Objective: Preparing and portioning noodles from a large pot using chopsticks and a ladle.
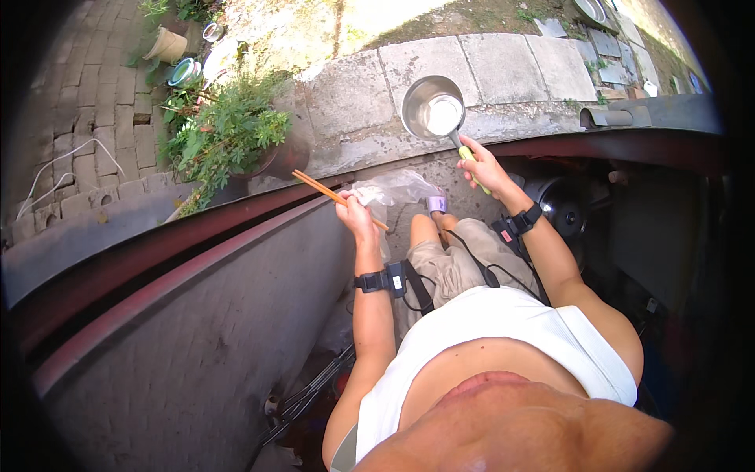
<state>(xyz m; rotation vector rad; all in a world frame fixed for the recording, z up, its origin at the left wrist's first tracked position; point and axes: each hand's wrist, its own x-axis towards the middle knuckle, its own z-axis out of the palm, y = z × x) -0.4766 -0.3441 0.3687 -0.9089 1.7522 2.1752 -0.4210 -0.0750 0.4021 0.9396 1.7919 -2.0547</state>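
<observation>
My left hand (356,216) is closed around a pair of wooden chopsticks (318,185) and a crumpled clear plastic bag (401,186), which trails off to the right. The chopsticks slant from upper left to lower right. In my right hand (485,167) is the green handle of a metal saucepan (432,107), held out over the doorstep with its open top facing the camera. A bright round patch shows on the pan's bottom. Both wrists wear black straps with small devices.
On the left is a large grey panel (194,295) with a reddish edge. A potted leafy plant (227,133) stands outside beside concrete slabs (424,65). A round metal lid or pot (563,206) lies in shadow at my right. Metal rods (309,395) lean at lower left.
</observation>
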